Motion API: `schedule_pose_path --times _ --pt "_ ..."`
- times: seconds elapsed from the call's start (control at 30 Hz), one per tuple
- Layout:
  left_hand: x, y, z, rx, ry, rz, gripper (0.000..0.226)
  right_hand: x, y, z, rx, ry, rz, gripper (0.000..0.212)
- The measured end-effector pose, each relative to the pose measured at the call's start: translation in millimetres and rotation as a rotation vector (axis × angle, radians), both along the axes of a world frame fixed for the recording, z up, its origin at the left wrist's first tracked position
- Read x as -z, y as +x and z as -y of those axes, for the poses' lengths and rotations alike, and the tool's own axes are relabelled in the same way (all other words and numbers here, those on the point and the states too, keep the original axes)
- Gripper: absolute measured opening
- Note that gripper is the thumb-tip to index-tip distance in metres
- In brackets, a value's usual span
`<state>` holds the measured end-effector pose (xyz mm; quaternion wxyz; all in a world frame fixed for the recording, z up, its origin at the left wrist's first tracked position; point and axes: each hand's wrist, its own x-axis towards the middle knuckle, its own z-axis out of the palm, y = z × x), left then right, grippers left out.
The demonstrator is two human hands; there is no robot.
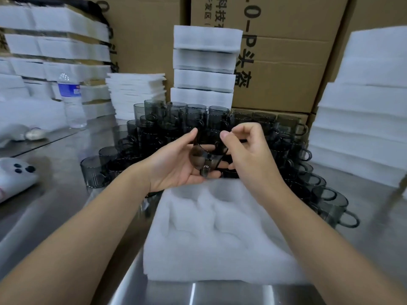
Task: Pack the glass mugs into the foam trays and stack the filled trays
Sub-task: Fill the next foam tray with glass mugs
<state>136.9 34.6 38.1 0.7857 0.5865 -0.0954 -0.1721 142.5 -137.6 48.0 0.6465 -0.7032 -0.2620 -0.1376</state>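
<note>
Dim, soft, motion-blurred (edges bowed by wide-angle).

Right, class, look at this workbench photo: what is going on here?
A person holds one smoky glass mug in both hands, the left hand cupping it from below and the right hand pinching its rim, just above a foam tray whose pockets are empty. More mugs are piled on the metal table behind, and stacked trays stand beyond them.

Bare forearms (88, 227), left hand (174, 166) and right hand (251, 157), fingernails short.
</note>
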Motion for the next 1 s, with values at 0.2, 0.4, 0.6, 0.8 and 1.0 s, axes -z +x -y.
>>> schedule_pose_path --times 0.2,0.4,0.6,0.8,1.0 --pt "3 -2 1 -0.007 0.146 0.139 0.063 -1 -7 1 -0.085 -0.090 -0.021 0.032" --pt "3 -10 -9 0.141 0.065 0.195 0.085 -5 -3 5 -0.138 -0.002 -0.132 0.013" --pt "-3 -11 -13 0.260 0.227 0.290 0.061 -6 -5 7 -0.208 -0.066 -0.081 0.017" --pt "-5 -13 -9 0.226 0.319 0.312 0.060 -5 -6 6 -0.231 -0.050 -0.107 0.016" --pt "-6 -17 -5 0.169 0.342 0.293 0.062 -1 -4 5 -0.141 -0.099 -0.160 0.006"
